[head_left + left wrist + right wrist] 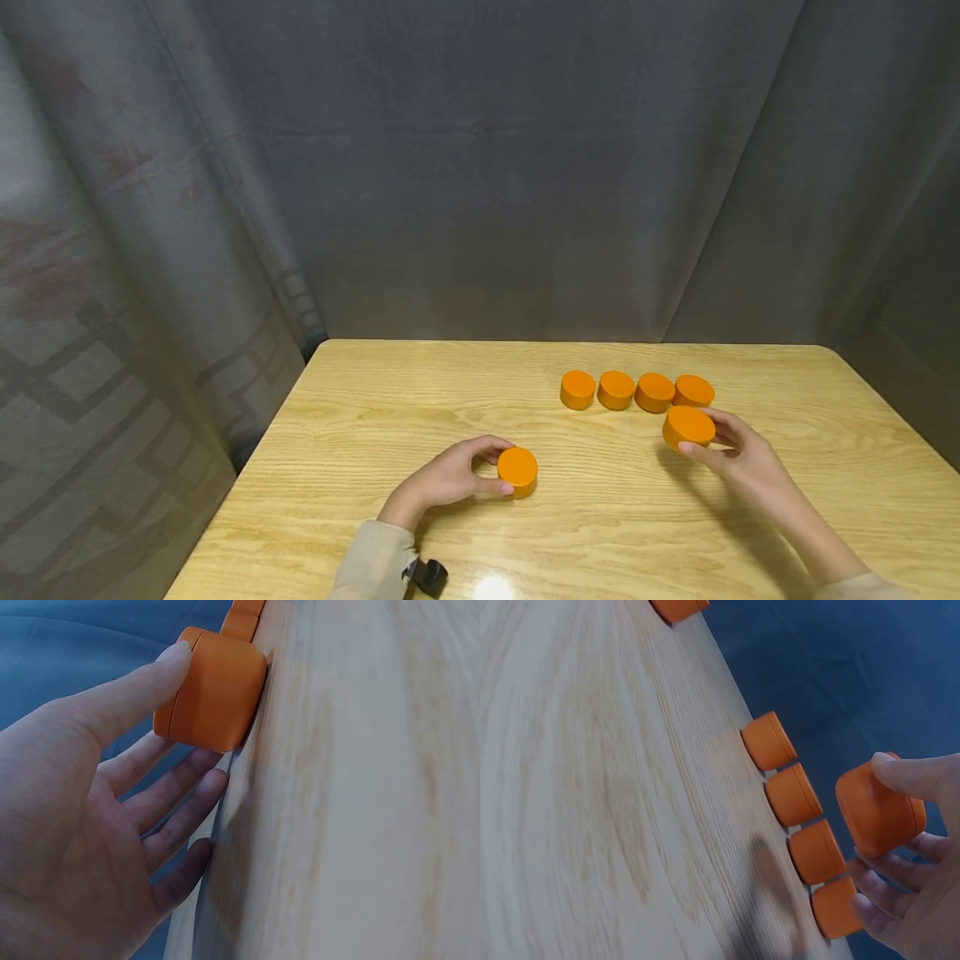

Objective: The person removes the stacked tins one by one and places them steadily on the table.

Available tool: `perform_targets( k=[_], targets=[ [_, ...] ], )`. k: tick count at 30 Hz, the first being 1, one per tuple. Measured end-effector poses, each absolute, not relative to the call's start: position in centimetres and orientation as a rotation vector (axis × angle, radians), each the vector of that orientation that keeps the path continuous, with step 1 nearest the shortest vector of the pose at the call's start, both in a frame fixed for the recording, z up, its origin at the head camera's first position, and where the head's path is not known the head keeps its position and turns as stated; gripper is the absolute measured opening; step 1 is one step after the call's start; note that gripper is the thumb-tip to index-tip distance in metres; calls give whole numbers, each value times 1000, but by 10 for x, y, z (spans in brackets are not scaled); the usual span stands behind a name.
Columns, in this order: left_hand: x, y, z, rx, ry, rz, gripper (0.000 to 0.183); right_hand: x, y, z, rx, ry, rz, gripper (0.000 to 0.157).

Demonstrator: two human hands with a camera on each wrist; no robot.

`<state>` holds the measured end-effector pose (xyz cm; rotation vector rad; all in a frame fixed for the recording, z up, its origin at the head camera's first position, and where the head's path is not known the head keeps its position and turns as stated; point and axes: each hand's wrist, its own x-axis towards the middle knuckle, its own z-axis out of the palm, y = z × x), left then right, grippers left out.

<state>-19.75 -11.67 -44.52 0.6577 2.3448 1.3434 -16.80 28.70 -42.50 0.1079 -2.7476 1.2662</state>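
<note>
Near the middle of the table, my left hand [457,475] pinches a round orange container [517,471] between thumb and fingers. In the left wrist view the thumb lies on the upper side of that container [214,690], which sits at the tabletop. My right hand [746,458] holds another orange container [688,427] raised over the table, its shadow falling below. The right wrist view shows the thumb across this container [877,806] and fingers behind it. Just beyond it stand several matching orange containers [616,390] in a row, the rightmost partly hidden by the held one.
The light wooden table [420,375] has its far edge against a grey curtain [480,183]. Another patterned curtain [112,375] hangs along the left side. A small black device [430,577] is strapped at the left sleeve.
</note>
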Motion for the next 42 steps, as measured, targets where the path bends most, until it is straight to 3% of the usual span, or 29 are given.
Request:
perform_targets(
  k=[42],
  targets=[
    [-197, -116, -444, 650, 2352, 1333, 46, -181, 336, -425, -142, -2682, 1267, 80]
  ],
)
